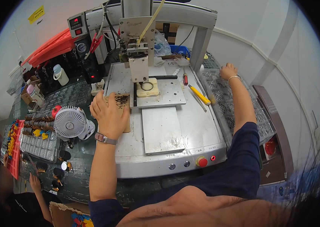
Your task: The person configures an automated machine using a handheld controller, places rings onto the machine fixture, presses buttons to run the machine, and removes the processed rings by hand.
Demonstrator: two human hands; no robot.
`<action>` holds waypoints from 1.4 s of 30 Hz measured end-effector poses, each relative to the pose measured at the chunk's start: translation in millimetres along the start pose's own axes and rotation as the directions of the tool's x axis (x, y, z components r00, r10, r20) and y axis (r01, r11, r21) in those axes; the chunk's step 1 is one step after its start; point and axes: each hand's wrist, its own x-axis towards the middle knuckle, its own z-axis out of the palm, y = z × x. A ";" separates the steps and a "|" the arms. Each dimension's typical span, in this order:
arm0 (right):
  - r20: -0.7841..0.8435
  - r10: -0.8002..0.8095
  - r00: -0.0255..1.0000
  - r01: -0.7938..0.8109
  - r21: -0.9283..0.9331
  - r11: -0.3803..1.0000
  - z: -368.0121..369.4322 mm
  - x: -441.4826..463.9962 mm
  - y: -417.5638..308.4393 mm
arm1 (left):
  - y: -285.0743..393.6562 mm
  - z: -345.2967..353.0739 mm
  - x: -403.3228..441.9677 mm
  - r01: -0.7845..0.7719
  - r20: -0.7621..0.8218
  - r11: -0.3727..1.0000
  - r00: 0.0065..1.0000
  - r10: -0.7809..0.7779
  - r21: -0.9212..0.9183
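Along the near edge of the silver metal machine (209,130) sits a round red button (203,162). Beyond, the left hand (109,114), fingers spread and unclenched, is over brown cardboard (127,126) bearing black scraps (122,99). Farther back, a thin black ring (147,90) lies on a cream block (156,89); the right hand (228,71) curls above clear plastic trays (224,97), its grip impossible to tell.
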 end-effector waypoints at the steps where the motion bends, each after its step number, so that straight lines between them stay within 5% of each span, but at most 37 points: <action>1: -0.001 0.004 1.000 -0.004 0.004 1.000 8.9 -0.1 -0.2 | -0.5 -0.6 0.9 -0.006 -0.002 1.000 1.000 0.006 0.001; 3: 0.110 0.107 0.988 -0.126 0.181 0.975 35.2 10.5 0.8 | -0.2 -1.8 0.8 0.006 -0.004 1.000 1.000 -0.006 0.005; 10: -0.017 0.122 0.992 -0.117 0.186 0.976 -0.8 27.8 39.7 | -1.2 0.4 0.3 0.026 0.006 0.999 1.000 -0.026 0.026; 13: -0.128 0.115 0.985 -0.118 -0.012 0.993 6.2 8.7 43.4 | 0.9 1.8 0.6 0.022 0.042 1.000 0.999 -0.023 0.022; 15: 0.110 0.185 0.977 -0.185 -0.011 0.983 17.3 1.8 33.4 | 0.2 1.8 0.3 0.030 0.050 0.999 0.998 -0.031 0.012; 22: 0.300 0.075 0.951 -0.102 0.075 0.992 14.3 63.2 83.4 | 6.6 -1.1 1.0 -0.007 0.072 1.000 0.997 0.006 0.019; 24: -0.159 0.160 0.974 -0.184 -0.149 0.972 9.6 46.8 87.5 | 6.9 -1.8 2.0 0.006 0.086 0.999 0.996 -0.009 0.038; 28: -0.197 0.151 0.969 -0.186 -0.175 0.967 25.5 24.9 82.5 | 6.8 -1.4 2.5 0.001 0.079 0.999 0.997 -0.004 0.038; 30: 0.059 0.338 0.939 -0.342 0.096 0.935 25.3 11.3 63.5 | 6.5 -1.2 2.2 -0.015 0.091 1.000 0.996 0.013 0.021; 33: 0.132 0.331 0.934 -0.342 0.077 0.936 -1.0 -7.7 54.6 | 7.6 -3.3 2.3 0.021 0.135 1.000 0.991 -0.022 0.007; 37: 0.086 0.322 0.943 -0.329 0.091 0.940 31.9 30.6 94.7 | 7.5 -3.5 2.2 -0.008 0.093 1.000 0.996 0.006 0.019; 40: 0.032 0.236 0.971 -0.235 0.275 0.932 43.6 46.4 111.3 | 7.5 -4.0 2.3 -0.022 0.098 1.000 0.995 0.023 -0.004; 42: -0.139 0.198 0.970 -0.136 0.360 0.923 38.4 40.6 114.0 | 8.7 -5.0 3.5 -0.050 0.088 0.999 0.995 0.051 -0.021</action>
